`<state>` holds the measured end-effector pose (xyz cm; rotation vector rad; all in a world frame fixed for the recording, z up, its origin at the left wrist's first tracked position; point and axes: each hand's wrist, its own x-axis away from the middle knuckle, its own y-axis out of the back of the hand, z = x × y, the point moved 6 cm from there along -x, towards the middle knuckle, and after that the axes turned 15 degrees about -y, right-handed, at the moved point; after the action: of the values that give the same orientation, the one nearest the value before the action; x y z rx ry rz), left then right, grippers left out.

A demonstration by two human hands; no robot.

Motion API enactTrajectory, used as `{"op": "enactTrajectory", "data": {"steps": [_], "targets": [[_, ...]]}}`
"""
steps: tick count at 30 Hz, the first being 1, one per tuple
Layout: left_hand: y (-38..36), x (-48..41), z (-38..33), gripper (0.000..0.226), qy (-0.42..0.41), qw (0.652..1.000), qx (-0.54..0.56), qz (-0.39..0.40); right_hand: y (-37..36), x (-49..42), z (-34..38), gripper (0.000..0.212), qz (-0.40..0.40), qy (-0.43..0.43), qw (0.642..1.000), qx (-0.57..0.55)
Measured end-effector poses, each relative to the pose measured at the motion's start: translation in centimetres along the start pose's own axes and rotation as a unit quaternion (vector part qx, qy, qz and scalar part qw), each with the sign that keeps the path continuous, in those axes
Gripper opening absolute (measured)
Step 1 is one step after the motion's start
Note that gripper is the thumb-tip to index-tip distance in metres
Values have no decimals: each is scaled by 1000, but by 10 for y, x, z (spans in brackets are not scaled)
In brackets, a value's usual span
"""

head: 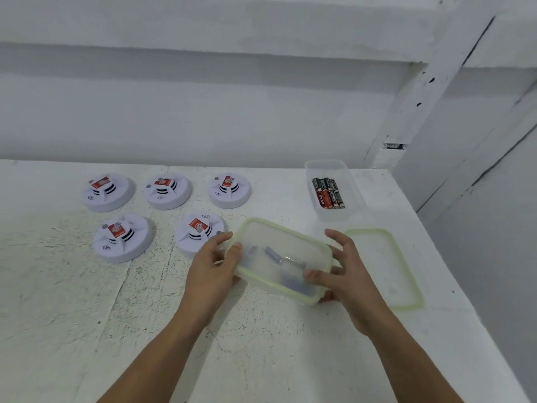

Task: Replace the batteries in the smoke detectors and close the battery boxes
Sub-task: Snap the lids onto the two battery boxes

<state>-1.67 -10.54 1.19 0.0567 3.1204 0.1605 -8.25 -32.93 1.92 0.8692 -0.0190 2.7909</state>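
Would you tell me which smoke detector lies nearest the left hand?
The right-hand smoke detector of the near pair, just beyond the left hand; the other four sit farther.

five smoke detectors [108, 192] [168, 191] [229, 189] [122, 237] [199, 233], two plastic boxes [355, 189] [276, 238], one loose lid [386, 269] and two hands [213, 270] [347, 273].

left hand [213, 271]: fingers curled, gripping | right hand [345, 274]: thumb pressing, fingers spread

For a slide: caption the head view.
Left hand and right hand hold a lidded, green-rimmed translucent plastic box beside five round white smoke detectors.
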Motion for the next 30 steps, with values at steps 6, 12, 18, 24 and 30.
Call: {"op": "enactTrajectory", "data": {"steps": [6,12,18,24,30], "targets": [[-18,8,-6,71,-40,997,65,8,-16,20,-10,49,-53,23,997,43],[-13,9,-10,41,-93,995,-11,-44,-45,12,-8,55,-140,99,975,138],[-7,-5,-17,32,-97,995,-38,-6,-62,-3,7,52,-146,108,972,149],[-1,-6,-24,35,-113,985,-127,-7,-45,-7,17,42,-106,95,965,219],[-15,4,-54,40,-240,916,-318,-52,18,-10,28,20,-164,117,951,234]]}}
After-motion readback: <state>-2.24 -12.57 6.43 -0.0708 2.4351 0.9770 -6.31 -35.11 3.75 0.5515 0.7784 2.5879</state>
